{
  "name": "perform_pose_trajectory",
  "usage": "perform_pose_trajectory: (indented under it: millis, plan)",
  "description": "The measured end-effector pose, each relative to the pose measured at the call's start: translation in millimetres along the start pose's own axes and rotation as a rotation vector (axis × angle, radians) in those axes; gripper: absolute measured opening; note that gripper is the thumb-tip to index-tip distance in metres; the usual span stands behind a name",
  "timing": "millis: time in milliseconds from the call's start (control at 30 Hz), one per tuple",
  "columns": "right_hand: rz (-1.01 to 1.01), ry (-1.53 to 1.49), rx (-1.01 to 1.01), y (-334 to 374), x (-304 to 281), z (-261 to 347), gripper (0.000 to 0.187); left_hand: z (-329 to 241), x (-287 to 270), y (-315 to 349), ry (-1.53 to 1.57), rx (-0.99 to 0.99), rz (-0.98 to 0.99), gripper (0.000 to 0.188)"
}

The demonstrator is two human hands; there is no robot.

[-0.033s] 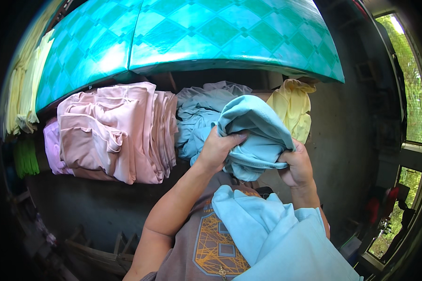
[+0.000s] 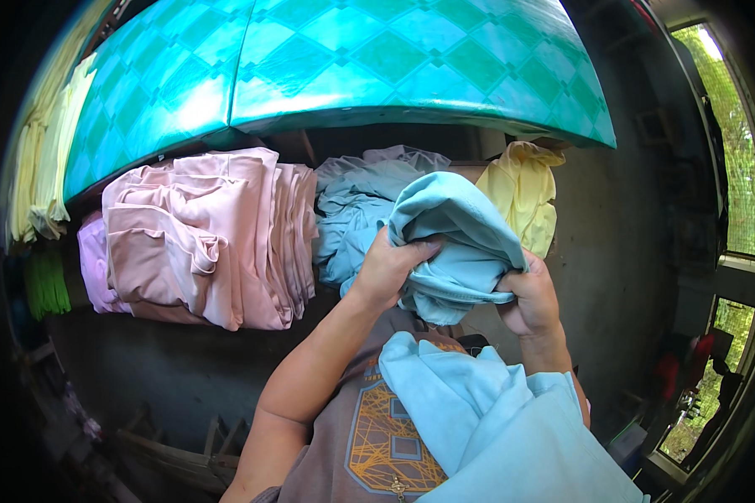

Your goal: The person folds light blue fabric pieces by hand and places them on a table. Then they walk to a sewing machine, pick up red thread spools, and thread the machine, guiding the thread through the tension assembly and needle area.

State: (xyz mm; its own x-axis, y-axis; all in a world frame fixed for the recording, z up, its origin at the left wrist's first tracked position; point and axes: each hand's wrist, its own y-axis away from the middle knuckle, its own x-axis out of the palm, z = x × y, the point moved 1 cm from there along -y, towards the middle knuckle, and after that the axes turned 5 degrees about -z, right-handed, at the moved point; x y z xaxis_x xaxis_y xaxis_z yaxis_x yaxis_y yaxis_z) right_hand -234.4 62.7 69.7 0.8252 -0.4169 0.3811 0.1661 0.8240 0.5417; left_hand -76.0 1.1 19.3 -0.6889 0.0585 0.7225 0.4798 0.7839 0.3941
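My left hand and my right hand both grip a light blue cloth in front of me. Its upper edge curves in a loop between them, with a stitched hem along the lower side. The left thumb presses on the inner folds, while the right thumb pinches the hem at the right end. Whether it is a finished garment cannot be made out. More light blue cloth drapes over my chest and lap. Just beyond my left hand lies a crumpled blue fabric heap.
A thick stack of folded pink cloth stands to the left, with a lilac cloth beside it. Yellow cloth hangs at the right. Across the far side runs a table with a shiny turquoise cover. Windows are at the right.
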Motion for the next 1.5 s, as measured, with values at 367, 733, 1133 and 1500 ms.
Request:
perform_pose_trajectory:
  millis: [367, 733, 1133, 1500]
  plan:
    - [-0.096, -0.210, -0.011, -2.7, 7.6, 9.7, 0.048, -20.2, 2.9, -4.9, -0.442, -0.021, 0.381, 0.063]
    - [-0.094, -0.196, -0.016, -9.1, 10.0, 17.9, 0.044, -17.1, -1.3, -13.8, -0.263, -0.015, 0.382, 0.068]
    - [0.250, 0.770, 0.027, -8.8, -55.6, -31.3, 0.072, 0.3, 45.6, -10.5, -0.453, 0.018, 0.294, 0.069]
    - [-0.546, 0.506, -0.229, 66.7, -116.3, 37.1, 0.068, 81.8, -197.3, -126.6, -1.423, 0.251, -0.393, 0.039]
